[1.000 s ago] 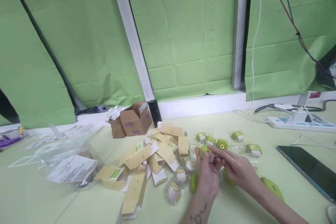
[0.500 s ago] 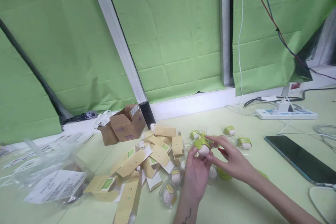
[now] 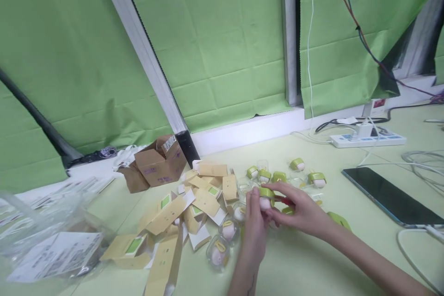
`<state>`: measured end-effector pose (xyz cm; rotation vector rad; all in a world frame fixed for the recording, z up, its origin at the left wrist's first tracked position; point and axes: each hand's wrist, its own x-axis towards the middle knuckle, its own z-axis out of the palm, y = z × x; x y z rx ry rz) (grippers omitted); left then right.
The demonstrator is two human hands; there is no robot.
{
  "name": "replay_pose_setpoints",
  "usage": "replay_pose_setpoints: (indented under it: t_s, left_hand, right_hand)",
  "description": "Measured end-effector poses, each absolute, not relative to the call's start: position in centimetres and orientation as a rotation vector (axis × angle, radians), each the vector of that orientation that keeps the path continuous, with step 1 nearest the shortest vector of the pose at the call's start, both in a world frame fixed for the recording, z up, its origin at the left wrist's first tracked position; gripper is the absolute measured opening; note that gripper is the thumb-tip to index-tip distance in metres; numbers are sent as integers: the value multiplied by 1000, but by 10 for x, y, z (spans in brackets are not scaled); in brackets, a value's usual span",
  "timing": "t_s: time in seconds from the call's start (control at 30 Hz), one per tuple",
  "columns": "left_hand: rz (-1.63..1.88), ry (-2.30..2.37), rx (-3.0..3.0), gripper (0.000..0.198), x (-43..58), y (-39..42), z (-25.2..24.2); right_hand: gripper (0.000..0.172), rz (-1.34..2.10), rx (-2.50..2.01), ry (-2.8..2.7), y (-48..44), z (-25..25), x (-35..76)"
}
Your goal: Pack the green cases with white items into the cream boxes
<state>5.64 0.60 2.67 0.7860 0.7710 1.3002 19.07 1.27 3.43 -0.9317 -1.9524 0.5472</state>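
My left hand (image 3: 254,229) and my right hand (image 3: 301,212) meet over the pale green table (image 3: 312,259), both pinched on one small gadget with a green cap and a white round body (image 3: 265,198). Something red shows between my right fingers. Several more green-and-white gadgets (image 3: 311,178) lie just beyond my hands. Others sit in clear plastic shells (image 3: 218,252) near my left wrist. A pile of tan cardboard sleeves with green labels (image 3: 194,203) lies to the left.
An open brown carton (image 3: 160,164) stands at the back by a black cylinder (image 3: 187,147). A clear plastic bag with a printed sheet (image 3: 52,245) lies far left. A dark tablet (image 3: 388,196), a white power strip (image 3: 367,139) and cables are at the right.
My head has turned right and down, so everything slid left in view. Both hands stayed together on the gadget and lowered slightly toward the table.
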Motion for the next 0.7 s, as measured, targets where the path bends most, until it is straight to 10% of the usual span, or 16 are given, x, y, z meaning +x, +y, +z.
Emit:
replay_pose_setpoints:
  t_s: [0.27, 0.7]
  left_hand:
    - [1235, 663, 796, 29, 46, 8, 31]
    - [1400, 630, 555, 16, 50, 14, 26]
  right_hand:
    - [19, 525, -988, -1977, 11, 49, 204]
    - [27, 160, -1129, -2178, 16, 29, 193]
